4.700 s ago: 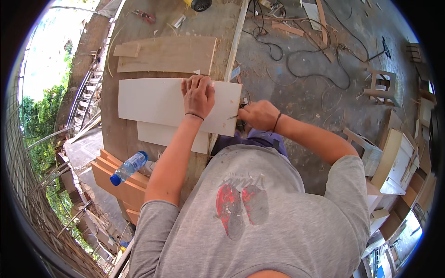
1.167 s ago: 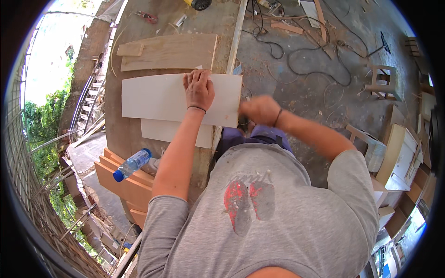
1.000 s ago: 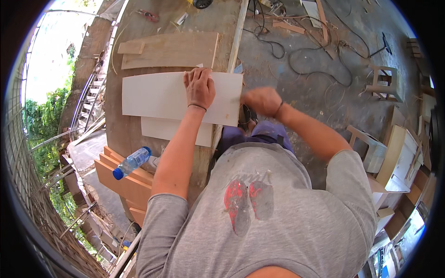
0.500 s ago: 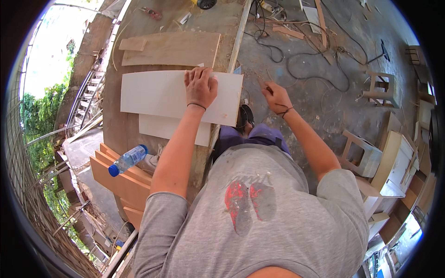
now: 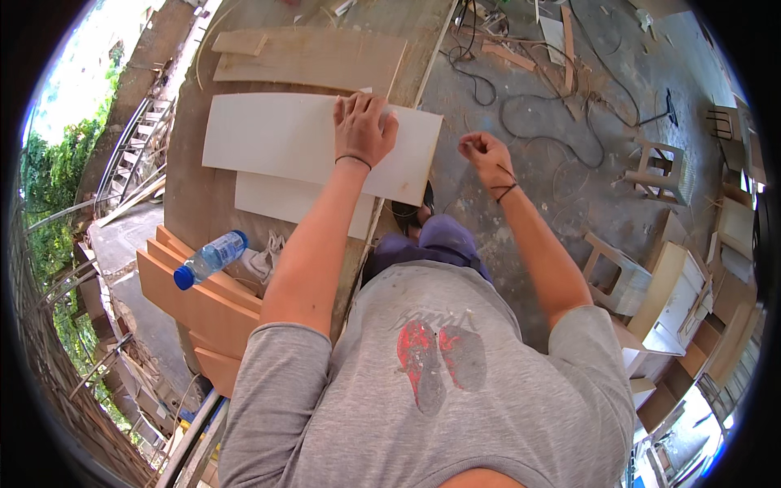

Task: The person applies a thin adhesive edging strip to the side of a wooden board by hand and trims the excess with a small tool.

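My left hand lies on a white board, its fingers bent over the far edge and its thumb apart on the face. Beneath that board, a second pale board sticks out on the near side. A small white piece shows just beyond my left fingertips. My right hand is raised beside the board's right end, apart from it. Its fingers are curled with thumb and forefinger together; whatever they may hold is too small to make out.
A light wooden board lies behind. Left of me, a blue-capped bottle rests on brown panels beside a cloth. Dark cables and wood scraps litter the floor. Stools and cabinets stand right.
The whole view has shifted, so the bench sits higher in it. My right hand has turned a little and its fingers are curled more closely. My left hand stays on the white board.
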The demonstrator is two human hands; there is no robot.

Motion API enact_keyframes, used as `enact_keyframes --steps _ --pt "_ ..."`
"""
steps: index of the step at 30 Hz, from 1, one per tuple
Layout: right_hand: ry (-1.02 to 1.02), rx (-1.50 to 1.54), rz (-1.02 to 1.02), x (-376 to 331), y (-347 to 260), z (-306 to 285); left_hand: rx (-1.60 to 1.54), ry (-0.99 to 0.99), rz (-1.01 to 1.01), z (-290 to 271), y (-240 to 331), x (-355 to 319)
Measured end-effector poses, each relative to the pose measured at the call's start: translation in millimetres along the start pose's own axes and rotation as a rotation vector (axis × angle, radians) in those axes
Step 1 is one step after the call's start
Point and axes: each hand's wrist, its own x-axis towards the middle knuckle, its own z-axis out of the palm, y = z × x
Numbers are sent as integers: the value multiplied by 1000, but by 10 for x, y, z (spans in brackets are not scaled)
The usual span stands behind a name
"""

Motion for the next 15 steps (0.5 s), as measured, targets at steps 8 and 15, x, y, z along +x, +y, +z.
enact_keyframes --steps 8,15 --pt "89 -528 -785 352 -233 123 93 24 24 42 -23 -15" --pt "-231 -669 -791 -684 -157 462 82 -64 -64 16 47 6"
